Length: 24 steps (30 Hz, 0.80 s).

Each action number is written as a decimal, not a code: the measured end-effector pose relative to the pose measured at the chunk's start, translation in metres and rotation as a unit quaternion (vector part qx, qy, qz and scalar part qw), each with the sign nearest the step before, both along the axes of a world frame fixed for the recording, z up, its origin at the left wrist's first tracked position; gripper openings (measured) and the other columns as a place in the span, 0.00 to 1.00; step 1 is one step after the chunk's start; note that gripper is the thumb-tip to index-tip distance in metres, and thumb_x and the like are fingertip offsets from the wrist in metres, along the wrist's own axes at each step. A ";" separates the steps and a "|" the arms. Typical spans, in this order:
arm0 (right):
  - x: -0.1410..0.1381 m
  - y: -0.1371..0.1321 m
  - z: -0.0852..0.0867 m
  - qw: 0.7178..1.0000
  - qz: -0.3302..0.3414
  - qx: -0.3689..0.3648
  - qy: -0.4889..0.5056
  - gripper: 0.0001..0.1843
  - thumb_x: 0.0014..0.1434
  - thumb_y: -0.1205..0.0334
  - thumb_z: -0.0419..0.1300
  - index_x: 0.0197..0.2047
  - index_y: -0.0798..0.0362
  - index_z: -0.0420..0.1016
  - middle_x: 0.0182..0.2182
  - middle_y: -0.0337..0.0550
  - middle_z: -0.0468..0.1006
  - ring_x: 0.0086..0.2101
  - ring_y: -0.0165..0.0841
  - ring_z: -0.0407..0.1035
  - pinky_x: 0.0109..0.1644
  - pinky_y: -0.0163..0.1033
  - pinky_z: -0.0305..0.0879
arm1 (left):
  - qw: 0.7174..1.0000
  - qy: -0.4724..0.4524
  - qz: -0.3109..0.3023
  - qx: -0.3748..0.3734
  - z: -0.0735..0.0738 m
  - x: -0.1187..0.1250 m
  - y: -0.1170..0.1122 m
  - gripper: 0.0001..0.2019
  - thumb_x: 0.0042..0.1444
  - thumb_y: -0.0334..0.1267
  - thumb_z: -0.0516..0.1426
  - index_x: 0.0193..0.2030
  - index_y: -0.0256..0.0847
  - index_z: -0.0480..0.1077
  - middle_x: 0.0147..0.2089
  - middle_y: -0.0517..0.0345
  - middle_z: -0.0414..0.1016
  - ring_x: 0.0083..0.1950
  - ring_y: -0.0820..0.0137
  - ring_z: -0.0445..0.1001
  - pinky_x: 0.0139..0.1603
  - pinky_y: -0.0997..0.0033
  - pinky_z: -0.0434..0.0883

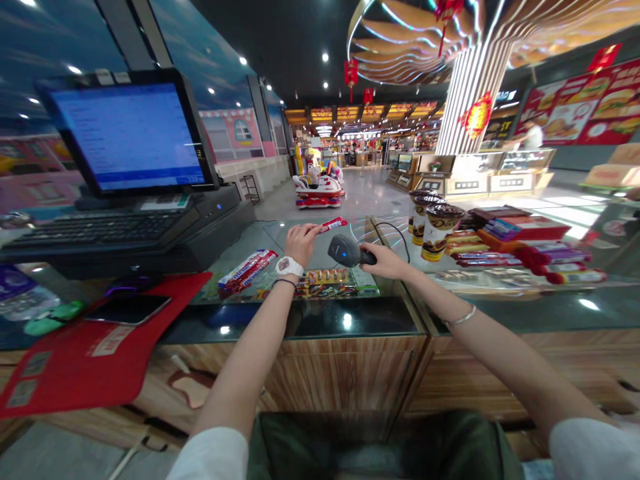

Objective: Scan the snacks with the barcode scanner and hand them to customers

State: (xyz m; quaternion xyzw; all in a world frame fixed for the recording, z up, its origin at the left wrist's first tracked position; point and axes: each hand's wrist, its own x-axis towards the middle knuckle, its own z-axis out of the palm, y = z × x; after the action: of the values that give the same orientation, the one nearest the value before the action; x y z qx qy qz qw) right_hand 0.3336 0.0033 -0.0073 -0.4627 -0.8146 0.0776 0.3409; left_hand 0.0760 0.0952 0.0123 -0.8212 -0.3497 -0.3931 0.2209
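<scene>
My left hand [300, 245], with a white watch at the wrist, is closed on one end of a red-wrapped candy bar [333, 225] above the glass counter [270, 233]. In my right hand [384, 260] is the handle of a dark barcode scanner [345, 251], whose head points left, close to the candy bar but apart from it. Left of my left hand lies a small pile of red and white candy bars [247, 272]. Brown and white Dove cups [434, 233] stand right of my right hand, beside stacked chocolate packs [520, 230].
A monitor [127, 133] and keyboard [100, 227] stand at the left. A phone [131, 309] and a mouse [133, 283] rest on a red mat [115, 360]. A black cable [400, 230] curves behind the scanner. Packaged goods [327, 283] show beneath the glass.
</scene>
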 end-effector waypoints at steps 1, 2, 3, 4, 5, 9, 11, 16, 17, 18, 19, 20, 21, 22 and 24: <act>0.001 0.000 0.002 1.000 -0.004 0.013 0.014 0.21 0.52 0.60 0.63 0.50 0.53 0.75 0.42 0.46 0.81 0.41 0.40 0.74 0.46 0.41 0.66 | 1.000 -0.006 0.003 -0.001 0.000 0.000 0.000 0.18 0.62 0.29 0.52 0.55 0.46 0.74 0.50 0.51 0.78 0.49 0.61 0.74 0.56 0.55 0.66; 0.002 -0.001 0.003 0.999 -0.009 0.028 0.028 0.20 0.52 0.58 0.63 0.49 0.53 0.75 0.41 0.45 0.81 0.40 0.40 0.73 0.46 0.42 0.66 | 1.000 -0.010 0.005 -0.003 0.000 -0.001 0.001 0.18 0.61 0.29 0.52 0.55 0.47 0.74 0.50 0.51 0.78 0.49 0.61 0.74 0.56 0.55 0.67; 0.003 -0.001 0.005 0.998 -0.015 0.044 0.040 0.19 0.53 0.56 0.63 0.48 0.53 0.75 0.41 0.46 0.80 0.40 0.41 0.73 0.45 0.42 0.66 | 1.000 -0.013 0.007 -0.006 -0.001 -0.001 0.001 0.18 0.61 0.29 0.53 0.55 0.47 0.74 0.50 0.50 0.78 0.50 0.60 0.74 0.56 0.55 0.67; 0.004 -0.001 0.006 0.997 -0.021 0.060 0.049 0.19 0.53 0.54 0.64 0.46 0.53 0.75 0.40 0.46 0.80 0.40 0.41 0.73 0.45 0.42 0.66 | 1.000 -0.015 0.008 -0.008 -0.001 -0.001 0.002 0.18 0.61 0.29 0.53 0.54 0.47 0.74 0.50 0.50 0.78 0.50 0.60 0.74 0.56 0.55 0.66; 0.005 -0.002 0.007 0.995 -0.029 0.075 0.056 0.19 0.53 0.53 0.64 0.46 0.53 0.76 0.40 0.47 0.80 0.40 0.42 0.73 0.45 0.42 0.66 | 1.000 -0.017 0.011 -0.010 -0.001 -0.001 0.002 0.18 0.61 0.29 0.53 0.54 0.47 0.74 0.49 0.50 0.78 0.51 0.60 0.74 0.55 0.55 0.66; 0.007 -0.004 0.010 0.992 -0.078 0.089 0.044 0.20 0.56 0.48 0.64 0.46 0.52 0.76 0.41 0.49 0.80 0.42 0.45 0.73 0.44 0.43 0.65 | 0.999 -0.018 0.026 -0.022 -0.003 -0.003 0.005 0.17 0.60 0.29 0.54 0.54 0.46 0.74 0.50 0.50 0.78 0.50 0.60 0.74 0.55 0.55 0.67; 0.006 -0.005 0.011 0.991 -0.107 0.078 0.028 0.20 0.58 0.46 0.62 0.47 0.52 0.76 0.40 0.50 0.81 0.41 0.46 0.74 0.42 0.43 0.65 | 0.999 -0.020 0.032 -0.025 -0.004 -0.004 0.006 0.18 0.60 0.28 0.54 0.54 0.45 0.74 0.50 0.50 0.78 0.50 0.59 0.74 0.54 0.55 0.67; 0.006 -0.007 0.011 0.986 -0.151 0.066 0.011 0.23 0.59 0.42 0.60 0.46 0.53 0.77 0.34 0.51 0.82 0.37 0.48 0.75 0.39 0.43 0.64 | 0.998 -0.022 0.054 -0.029 -0.007 -0.008 0.006 0.17 0.60 0.28 0.53 0.53 0.45 0.74 0.49 0.51 0.77 0.50 0.60 0.74 0.53 0.57 0.67; 0.006 -0.007 0.011 0.986 -0.155 0.067 0.011 0.23 0.59 0.42 0.61 0.45 0.53 0.77 0.34 0.51 0.82 0.37 0.48 0.75 0.39 0.43 0.64 | 0.997 -0.019 0.060 -0.034 -0.007 -0.008 0.006 0.17 0.61 0.28 0.53 0.53 0.45 0.73 0.50 0.50 0.77 0.51 0.60 0.74 0.53 0.57 0.67; 0.006 -0.008 0.011 0.985 -0.158 0.068 0.011 0.23 0.59 0.42 0.61 0.46 0.53 0.77 0.34 0.51 0.82 0.37 0.48 0.75 0.39 0.43 0.64 | 0.997 -0.018 0.065 -0.040 -0.007 -0.008 0.005 0.17 0.61 0.28 0.53 0.53 0.45 0.73 0.50 0.50 0.77 0.51 0.60 0.74 0.53 0.57 0.67; 0.005 -0.008 0.011 0.985 -0.160 0.069 0.010 0.23 0.59 0.42 0.61 0.46 0.53 0.77 0.34 0.51 0.82 0.37 0.48 0.75 0.39 0.42 0.64 | 0.996 -0.016 0.069 -0.047 -0.007 -0.008 0.004 0.17 0.61 0.28 0.53 0.54 0.45 0.73 0.50 0.50 0.77 0.51 0.60 0.74 0.53 0.57 0.67; 0.005 -0.008 0.011 0.985 -0.160 0.070 0.008 0.23 0.60 0.42 0.61 0.47 0.53 0.77 0.35 0.51 0.82 0.37 0.48 0.76 0.39 0.42 0.65 | 0.996 -0.016 0.074 -0.054 -0.006 -0.008 0.003 0.17 0.61 0.28 0.53 0.54 0.45 0.73 0.51 0.51 0.77 0.52 0.60 0.73 0.54 0.58 0.67; 0.004 -0.009 0.011 0.984 -0.162 0.071 0.005 0.23 0.60 0.43 0.60 0.47 0.53 0.77 0.35 0.51 0.82 0.38 0.47 0.76 0.39 0.41 0.65 | 0.995 -0.016 0.080 -0.061 -0.005 -0.008 0.001 0.17 0.60 0.28 0.54 0.54 0.45 0.73 0.51 0.51 0.77 0.52 0.60 0.73 0.54 0.58 0.66; 0.004 -0.009 0.011 0.984 -0.164 0.071 -0.001 0.23 0.61 0.43 0.60 0.48 0.53 0.76 0.36 0.51 0.82 0.38 0.47 0.76 0.39 0.41 0.65 | 0.994 -0.016 0.085 -0.068 -0.004 -0.007 0.000 0.17 0.60 0.27 0.54 0.53 0.46 0.73 0.51 0.52 0.77 0.53 0.60 0.73 0.55 0.58 0.66; 0.003 -0.010 0.012 0.983 -0.172 0.071 -0.014 0.22 0.62 0.44 0.59 0.48 0.53 0.76 0.36 0.50 0.83 0.38 0.46 0.76 0.40 0.41 0.65 | 0.992 -0.016 0.092 -0.080 -0.002 -0.006 -0.003 0.17 0.60 0.27 0.55 0.53 0.46 0.74 0.52 0.53 0.77 0.54 0.61 0.73 0.56 0.59 0.66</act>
State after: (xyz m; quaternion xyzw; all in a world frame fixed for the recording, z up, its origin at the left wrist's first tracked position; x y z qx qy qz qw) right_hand 0.3365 -0.0065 0.0048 -0.5713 -0.7314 -0.0468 0.3695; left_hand 0.0696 0.0925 0.0106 -0.7942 -0.4577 -0.3547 0.1841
